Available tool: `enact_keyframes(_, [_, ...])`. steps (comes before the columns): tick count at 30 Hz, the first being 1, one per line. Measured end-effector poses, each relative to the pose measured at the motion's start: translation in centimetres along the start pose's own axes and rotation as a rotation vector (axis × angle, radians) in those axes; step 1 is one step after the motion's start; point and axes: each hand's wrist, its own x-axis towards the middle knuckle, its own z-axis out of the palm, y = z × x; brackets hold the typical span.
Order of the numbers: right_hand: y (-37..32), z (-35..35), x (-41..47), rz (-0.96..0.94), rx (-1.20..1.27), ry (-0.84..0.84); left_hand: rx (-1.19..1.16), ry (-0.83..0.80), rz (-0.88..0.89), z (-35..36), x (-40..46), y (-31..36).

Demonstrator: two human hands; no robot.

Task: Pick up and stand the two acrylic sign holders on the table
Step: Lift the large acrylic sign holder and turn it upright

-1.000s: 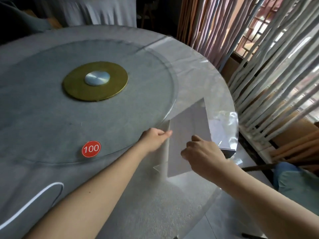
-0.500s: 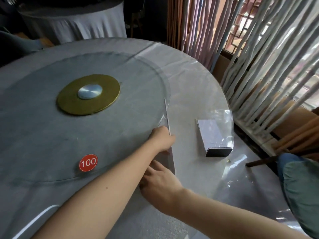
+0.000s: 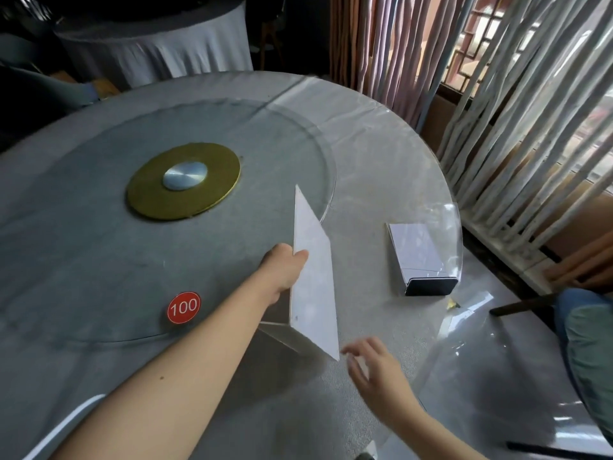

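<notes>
One acrylic sign holder [image 3: 313, 287], a clear frame with a white sheet in it, stands nearly upright on the round grey table [image 3: 232, 410], its base near the glass turntable's edge. My left hand [image 3: 285, 268] grips its left edge partway up. My right hand [image 3: 371, 366] hovers just right of the holder's lower corner, fingers apart, holding nothing. The second sign holder [image 3: 419, 254], with a dark base, lies flat on the table to the right, near the rim.
A glass turntable [image 3: 99, 260] with a gold disc [image 3: 184, 180] at its centre covers most of the table. A red "100" sticker [image 3: 183, 307] sits by my left forearm. Slatted screens and a chair stand to the right, off the table.
The sign holder has turned from edge-on to show its white face. My right hand has let go of its base and pulled back to the right. My left hand keeps its grip.
</notes>
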Motion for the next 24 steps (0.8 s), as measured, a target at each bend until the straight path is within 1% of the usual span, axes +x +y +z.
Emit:
enact_keyframes(2, [0.9, -0.6, 1.3, 0.221, 0.059, -0.019, -0.022, -0.010, 0.020, -0.2, -0.4, -0.3])
enact_keyframes(5, [1.2, -1.3, 3.2, 0.465, 0.210, -0.071, -0.081, -0.049, 0.094, -0.4, -1.8, 0.3])
enact_keyframes(7, [1.2, -1.5, 3.9, 0.570, 0.371, -0.106, -0.203, -0.105, 0.141, -0.6, -2.6, 0.5])
enact_keyframes(9, [1.3, -1.6, 4.4, 0.619, 0.511, -0.150, -0.341, -0.142, 0.160, -1.3, -3.4, 0.6])
enact_keyframes(12, [0.4, -2.0, 5.0, 0.609, 0.695, -0.218, -0.433, -0.130, 0.203, -2.5, -4.7, -0.3])
enact_keyframes(14, [-0.7, -2.2, 5.4, 0.570, 0.745, -0.233, -0.429, -0.095, 0.252, -3.3, -5.7, -1.3])
enact_keyframes(15, [-1.2, -2.3, 5.6, 0.537, 0.732, -0.227, -0.405, -0.061, 0.267, -3.8, -6.1, -2.0])
enact_keyframes(19, [-3.0, -1.3, 6.4, 0.382, 0.512, -0.117, -0.249, 0.080, 0.293, -5.7, -7.6, -5.9])
enact_keyframes(21, [-4.0, 0.0, 7.0, 0.336, 0.421, -0.107, -0.193, 0.135, 0.221, -6.7, -8.3, -8.9])
enact_keyframes(24, [-5.3, 3.2, 7.6, 0.276, 0.255, -0.144, -0.091, 0.220, 0.041, -7.9, -10.4, -13.8])
